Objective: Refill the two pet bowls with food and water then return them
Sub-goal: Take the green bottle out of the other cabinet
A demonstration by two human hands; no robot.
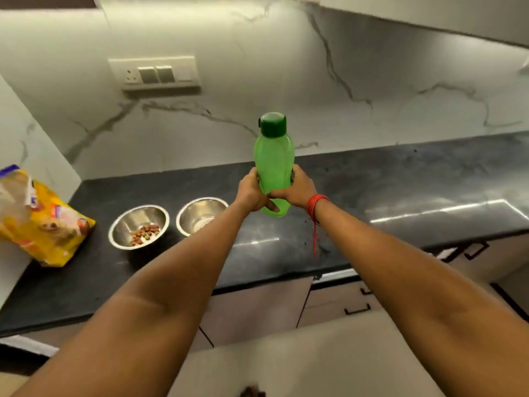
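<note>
The left hand (252, 193) and the right hand (294, 189) both grip the upright green bottle (274, 164), with two steel bowls (169, 222) on the table (400, 179) to their left.

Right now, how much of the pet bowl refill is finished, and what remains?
Done: the left steel bowl holds kibble, and the pet food bag lies beside it on the countertop. In hand: both hands, left hand and right hand, hold the green water bottle upright, its dark cap on. Left: open it, pour water into the right steel bowl, which looks empty, then return both bowls.
</note>
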